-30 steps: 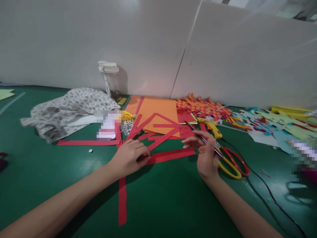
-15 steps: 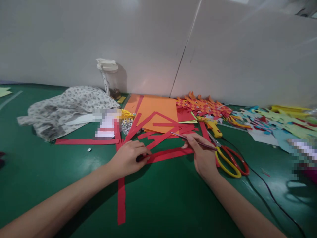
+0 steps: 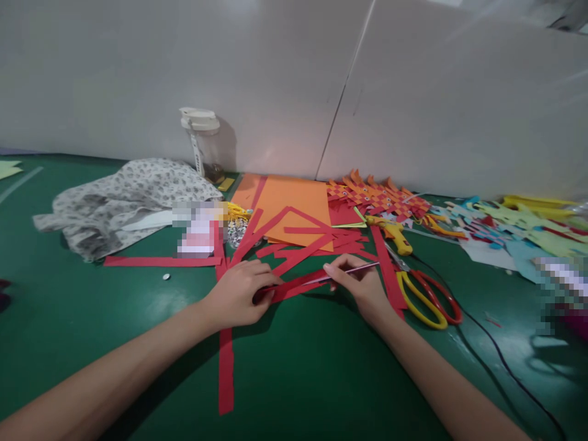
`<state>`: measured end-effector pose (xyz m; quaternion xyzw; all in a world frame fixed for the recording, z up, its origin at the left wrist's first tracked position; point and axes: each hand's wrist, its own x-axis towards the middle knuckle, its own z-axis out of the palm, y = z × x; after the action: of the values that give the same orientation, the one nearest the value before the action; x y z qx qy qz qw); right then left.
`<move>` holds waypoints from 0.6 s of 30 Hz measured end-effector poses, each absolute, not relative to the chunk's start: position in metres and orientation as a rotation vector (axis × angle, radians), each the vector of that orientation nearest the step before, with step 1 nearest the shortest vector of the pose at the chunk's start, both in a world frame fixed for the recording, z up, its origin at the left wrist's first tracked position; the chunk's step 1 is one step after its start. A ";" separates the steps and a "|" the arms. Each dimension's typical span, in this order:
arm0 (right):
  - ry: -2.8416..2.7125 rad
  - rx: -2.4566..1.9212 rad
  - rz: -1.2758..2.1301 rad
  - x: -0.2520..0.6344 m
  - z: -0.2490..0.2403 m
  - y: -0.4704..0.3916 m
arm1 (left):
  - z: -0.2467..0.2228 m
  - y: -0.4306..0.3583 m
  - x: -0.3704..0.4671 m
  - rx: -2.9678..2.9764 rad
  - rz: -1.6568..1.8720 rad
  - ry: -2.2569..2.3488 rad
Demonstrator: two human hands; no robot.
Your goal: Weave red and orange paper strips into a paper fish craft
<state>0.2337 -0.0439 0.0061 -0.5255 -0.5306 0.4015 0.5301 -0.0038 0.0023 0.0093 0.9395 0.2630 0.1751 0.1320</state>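
Observation:
My left hand is closed on the left end of a red paper strip above the green table. In my right hand is a thin dark pencil-like tool, pinched between the fingers, its tip over the strip near the middle. The same fingers are at the strip's right part; whether they also grip it I cannot tell. Another red strip lies below my left hand, pointing toward me. More red strips lie in a loose pile behind my hands.
Scissors and a yellow glue gun with a cable lie at the right. Orange sheets, woven paper pieces, a lidded cup and a patterned cloth are farther back.
My right hand has moved left and slightly down along the strip. The tool's tip has shifted from behind the strip to over it. My left hand has stayed in place.

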 end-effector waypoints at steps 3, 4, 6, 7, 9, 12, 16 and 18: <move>-1.294 -1.330 0.958 0.229 0.007 -0.043 | 0.010 0.002 -0.003 2.724 0.505 0.760; -1.296 -1.344 0.960 0.227 0.007 -0.042 | 0.010 0.002 -0.003 2.721 0.504 0.759; -1.301 -1.360 0.965 0.225 0.007 -0.042 | 0.009 0.002 -0.002 2.714 0.500 0.759; -1.300 -1.362 0.964 0.224 0.007 -0.041 | 0.008 0.003 -0.002 2.712 0.497 0.757; -1.294 -1.366 0.961 0.224 0.006 -0.040 | 0.008 0.003 -0.003 2.712 0.498 0.750; -1.293 -1.363 0.960 0.224 0.004 -0.039 | 0.008 0.003 -0.003 2.714 0.498 0.748; -1.319 -1.324 0.986 0.223 0.002 -0.039 | 0.009 0.002 -0.002 2.704 0.487 0.765; -1.317 -1.324 1.005 0.222 0.003 -0.040 | 0.009 0.002 -0.002 2.702 0.493 0.769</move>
<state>0.2222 -0.0398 0.0033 -0.5446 -0.5420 0.4135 0.4885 -0.0021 0.0017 0.0093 0.9374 0.2669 0.1709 0.1442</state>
